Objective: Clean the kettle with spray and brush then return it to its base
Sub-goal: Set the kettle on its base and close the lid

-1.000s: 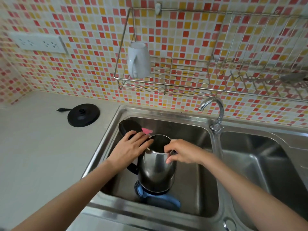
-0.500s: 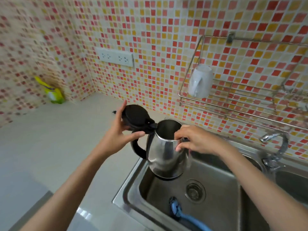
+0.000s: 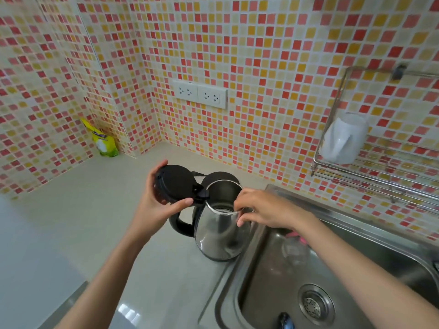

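Note:
A steel kettle point(image 3: 219, 236) with a black handle is upright over the counter, just left of the sink's edge. Its black lid point(image 3: 175, 184) is hinged open to the left. My left hand point(image 3: 156, 207) grips that lid. My right hand point(image 3: 263, 210) pinches the kettle's rim on the right side. The black round base point(image 3: 219, 177) lies on the counter right behind the kettle, mostly hidden by it. In the sink lie a clear bottle with a pink top point(image 3: 295, 248) and a blue brush handle point(image 3: 286, 321). Whether the kettle's bottom touches the counter is unclear.
The steel sink point(image 3: 240, 276) with its drain point(image 3: 316, 303) fills the lower right. A wire rack point(image 3: 380, 172) on the tiled wall holds a white mug point(image 3: 342, 138). A wall socket point(image 3: 200, 93) sits above the counter. A yellow-green pouch point(image 3: 103, 141) stands in the far left corner.
Both hands lifted the kettle out of the sink and carried it left over the counter, towards the base. The view swung left with it.

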